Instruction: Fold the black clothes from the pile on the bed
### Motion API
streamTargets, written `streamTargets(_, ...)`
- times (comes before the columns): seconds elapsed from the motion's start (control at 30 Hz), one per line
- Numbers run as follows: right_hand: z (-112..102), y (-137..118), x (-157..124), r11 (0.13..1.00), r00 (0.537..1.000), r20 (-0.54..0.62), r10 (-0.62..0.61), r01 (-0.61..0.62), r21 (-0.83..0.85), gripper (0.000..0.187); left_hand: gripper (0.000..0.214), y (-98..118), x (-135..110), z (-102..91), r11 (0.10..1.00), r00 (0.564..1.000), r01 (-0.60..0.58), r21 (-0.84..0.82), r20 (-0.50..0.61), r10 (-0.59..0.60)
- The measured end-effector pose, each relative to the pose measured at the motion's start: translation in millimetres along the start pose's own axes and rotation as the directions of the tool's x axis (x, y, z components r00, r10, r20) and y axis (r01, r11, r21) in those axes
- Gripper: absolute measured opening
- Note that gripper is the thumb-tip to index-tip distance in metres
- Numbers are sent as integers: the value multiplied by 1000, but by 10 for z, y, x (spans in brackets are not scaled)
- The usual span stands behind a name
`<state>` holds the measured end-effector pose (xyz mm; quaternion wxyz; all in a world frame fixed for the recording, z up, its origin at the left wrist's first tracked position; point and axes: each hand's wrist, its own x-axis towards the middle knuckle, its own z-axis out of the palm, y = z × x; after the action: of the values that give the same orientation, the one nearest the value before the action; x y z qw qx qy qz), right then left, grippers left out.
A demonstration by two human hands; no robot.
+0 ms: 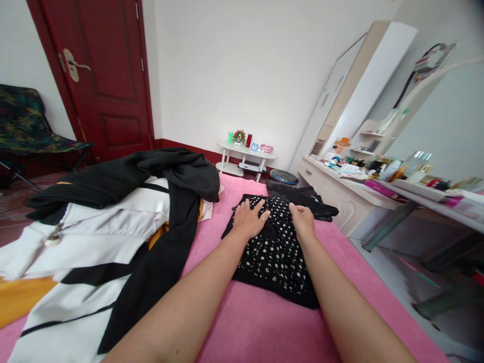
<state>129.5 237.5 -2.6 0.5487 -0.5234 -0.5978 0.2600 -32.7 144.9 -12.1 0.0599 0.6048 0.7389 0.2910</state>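
A black garment with white dots lies partly folded on the pink bedspread. My left hand rests flat on its upper left part, fingers spread. At the garment's upper right edge, my right hand has its thumb and fingers pinched on the cloth. Just beyond the right hand is a dark, lacy-looking garment, loosely laid down. To the left spreads a heap of black clothing and white clothing, with some mustard-yellow cloth showing beneath.
A dressing table crowded with bottles and boxes stands along the right, beside a mirror. Past the bed's far end are a small white shelf table and a round stool. A folding chair stands near the red door.
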Motion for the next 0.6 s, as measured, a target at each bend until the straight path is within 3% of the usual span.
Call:
streamTargets(0.1, 84, 30, 22, 998, 999, -4, 51, -51, -47, 22, 67, -10, 6, 11, 1000, 1000, 8, -5, 11, -8)
streamTargets(0.23, 3, 210, -76, 982, 988, -98, 123, -135, -129, 20, 76, -15, 16, 31, 999, 999, 53, -11, 14, -53)
streamTargets(0.37, -150, 215, -152, 949, 991, -17, 129, -129, -289, 13, 82, -24, 26, 44, 998, 998, 58, -16, 2, -58)
streamTargets(0.43, -199, 72, -198, 935, 996, -5, 84, -81, -346, 22, 82, -29, 27, 45, 999, 999, 50, -16, 2, -50)
streamTargets(0.5, -226, -108, -294, 924, 999, -10, -52, 45, -380, 42, 80, -31, 24, 44, 999, 999, 46, -15, 8, -46)
streamTargets(0.57, -238, -235, -446, 874, 958, 113, -265, 288, -390, 54, 79, -30, 20, 37, 999, 999, 46, -15, 16, -45)
streamTargets(0.6, -242, -261, -533, 829, 910, 232, -343, 409, -381, 56, 79, -30, 20, 30, 999, 999, 46, -16, 23, -46)
